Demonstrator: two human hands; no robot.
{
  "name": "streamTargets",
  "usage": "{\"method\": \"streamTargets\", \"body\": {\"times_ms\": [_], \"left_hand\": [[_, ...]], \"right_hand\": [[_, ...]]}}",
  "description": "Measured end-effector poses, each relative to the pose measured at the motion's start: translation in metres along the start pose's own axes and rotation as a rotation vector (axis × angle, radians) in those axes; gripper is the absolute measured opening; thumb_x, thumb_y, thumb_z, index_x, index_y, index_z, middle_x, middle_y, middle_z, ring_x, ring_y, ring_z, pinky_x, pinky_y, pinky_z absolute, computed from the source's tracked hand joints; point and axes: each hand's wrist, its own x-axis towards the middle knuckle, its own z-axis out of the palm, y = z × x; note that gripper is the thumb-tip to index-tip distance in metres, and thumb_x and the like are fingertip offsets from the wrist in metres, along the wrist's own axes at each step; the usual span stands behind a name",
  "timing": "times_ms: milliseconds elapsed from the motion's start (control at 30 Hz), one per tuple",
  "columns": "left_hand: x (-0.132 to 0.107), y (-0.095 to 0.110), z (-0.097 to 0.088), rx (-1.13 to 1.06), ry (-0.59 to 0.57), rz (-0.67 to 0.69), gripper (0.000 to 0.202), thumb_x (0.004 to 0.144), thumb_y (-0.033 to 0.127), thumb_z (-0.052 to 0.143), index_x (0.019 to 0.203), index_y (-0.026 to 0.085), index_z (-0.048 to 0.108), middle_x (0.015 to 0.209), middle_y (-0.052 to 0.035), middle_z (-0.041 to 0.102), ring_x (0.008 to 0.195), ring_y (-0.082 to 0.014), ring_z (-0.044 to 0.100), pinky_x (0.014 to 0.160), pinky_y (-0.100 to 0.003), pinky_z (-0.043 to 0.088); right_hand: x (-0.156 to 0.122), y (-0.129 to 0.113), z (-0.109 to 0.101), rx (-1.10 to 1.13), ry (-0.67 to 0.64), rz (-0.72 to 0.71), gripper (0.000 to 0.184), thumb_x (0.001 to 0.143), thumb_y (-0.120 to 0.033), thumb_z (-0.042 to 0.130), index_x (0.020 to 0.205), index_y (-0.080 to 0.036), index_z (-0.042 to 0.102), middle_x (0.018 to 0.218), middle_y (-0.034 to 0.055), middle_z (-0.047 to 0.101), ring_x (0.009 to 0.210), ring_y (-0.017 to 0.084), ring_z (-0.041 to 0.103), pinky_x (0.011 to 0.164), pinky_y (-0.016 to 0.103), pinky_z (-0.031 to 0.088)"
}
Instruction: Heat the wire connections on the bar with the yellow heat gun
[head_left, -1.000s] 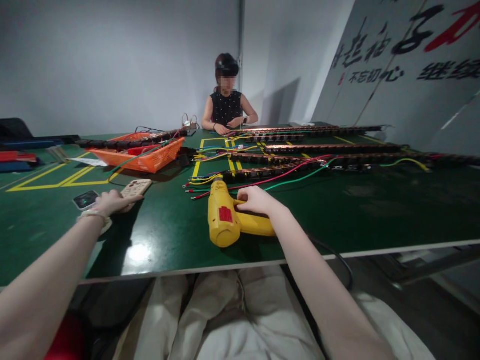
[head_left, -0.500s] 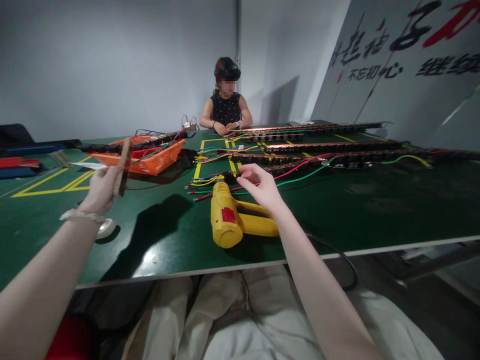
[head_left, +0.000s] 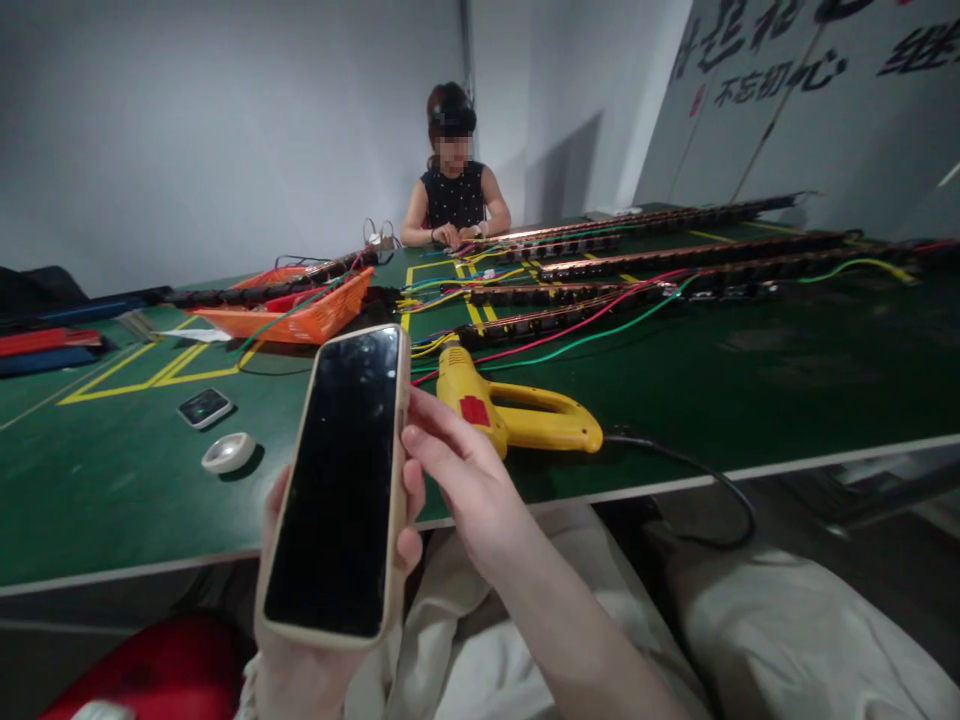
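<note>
A smartphone (head_left: 337, 490) in a pale case, its screen dark, is held upright and slightly tilted above the table's front edge. My left hand (head_left: 304, 680) is closed around it from behind, with fingertips curling over the right side. My right hand (head_left: 472, 490) pinches the phone's right edge, thumb and fingers against the case. Just beyond my right hand lies a yellow heat gun (head_left: 555, 425) on its side, partly covered by that hand. Left of the phone, a round white object (head_left: 229, 453) and a small dark-screened device (head_left: 205, 408) rest on the table.
Long wire harnesses (head_left: 675, 265) with coloured leads stretch across the green table (head_left: 675, 400). An orange basket (head_left: 330, 310) holding another harness stands behind the phone. A co-worker (head_left: 454, 200) sits at the far side. The heat gun's black cable (head_left: 712, 470) drops over the front edge.
My left hand has brought the phone from the left, edge-on, to the centre with its screen facing me. My right hand has moved down and left from above the heat gun onto the phone.
</note>
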Motion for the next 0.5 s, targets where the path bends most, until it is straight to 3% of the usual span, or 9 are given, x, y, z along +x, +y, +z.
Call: {"method": "streamTargets", "body": {"times_ms": [233,367,500], "left_hand": [[-0.006,-0.013,-0.013,-0.181,-0.314,-0.219,0.051,0.080,0.067,0.022,0.128,0.057,0.034,0.129,0.0106,0.051,0.126,-0.0204,0.043,0.096,-0.042,0.047],[-0.009,-0.017,-0.006,-0.256,-0.440,-0.210,0.065,0.081,0.067,0.009,0.136,0.042,0.033,0.135,0.0033,0.047,0.127,-0.0207,0.042,0.102,-0.042,0.040],[-0.011,-0.017,-0.001,-0.322,-0.528,-0.105,0.070,0.084,0.062,-0.001,0.139,0.033,0.031,0.138,-0.0013,0.044,0.127,-0.0185,0.041,0.101,-0.038,0.040]], "right_hand": [[-0.008,-0.007,-0.011,0.166,0.062,0.152,0.037,0.072,-0.033,0.065,0.108,-0.026,0.063,0.103,-0.0006,0.064,0.097,0.016,0.060,0.084,0.027,0.050],[-0.009,-0.006,-0.012,0.194,0.132,0.180,0.037,0.068,-0.035,0.069,0.103,-0.024,0.066,0.088,-0.0011,0.066,0.076,0.011,0.060,0.065,0.020,0.050],[-0.010,-0.003,-0.006,0.261,0.100,0.168,0.028,0.070,-0.030,0.069,0.098,-0.026,0.068,0.096,-0.0027,0.066,0.083,0.009,0.060,0.071,0.017,0.048]]}}
